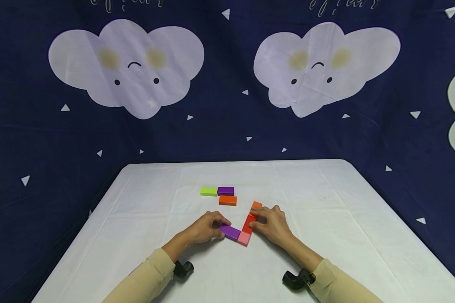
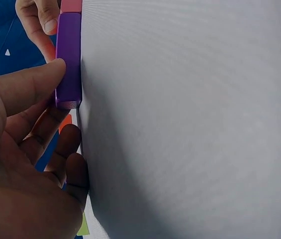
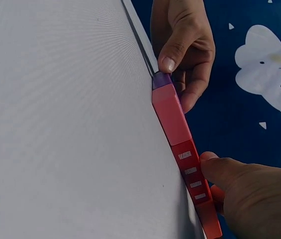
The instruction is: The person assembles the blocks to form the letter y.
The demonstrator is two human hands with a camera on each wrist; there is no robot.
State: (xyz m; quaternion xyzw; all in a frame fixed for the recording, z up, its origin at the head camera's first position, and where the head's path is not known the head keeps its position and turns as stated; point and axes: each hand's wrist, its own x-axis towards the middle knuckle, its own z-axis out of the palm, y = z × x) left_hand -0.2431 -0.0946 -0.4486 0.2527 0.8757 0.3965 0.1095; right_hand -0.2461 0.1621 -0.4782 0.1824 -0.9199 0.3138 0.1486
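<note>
In the head view, my left hand (image 1: pixel 204 227) pinches a purple block (image 1: pixel 230 232) by its left end; in the left wrist view the thumb lies on its near face. The purple block's other end meets a pink block (image 1: pixel 244 239). From there a red block (image 1: pixel 248 225) and an orange block (image 1: pixel 256 205) run up to the right in a line, making a V shape. My right hand (image 1: pixel 274 224) holds the red block, its thumb at the right side and a fingertip over the joint with the orange one. Pale marks show on the red block (image 3: pixel 190 169) in the right wrist view.
Farther back on the white table (image 1: pixel 307 185) lie a lime green block (image 1: pixel 209 191) and a purple block (image 1: pixel 226 191) end to end, with an orange block (image 1: pixel 228 200) just in front of the purple one. A dark blue cloth (image 1: pixel 227 126) with clouds hangs behind.
</note>
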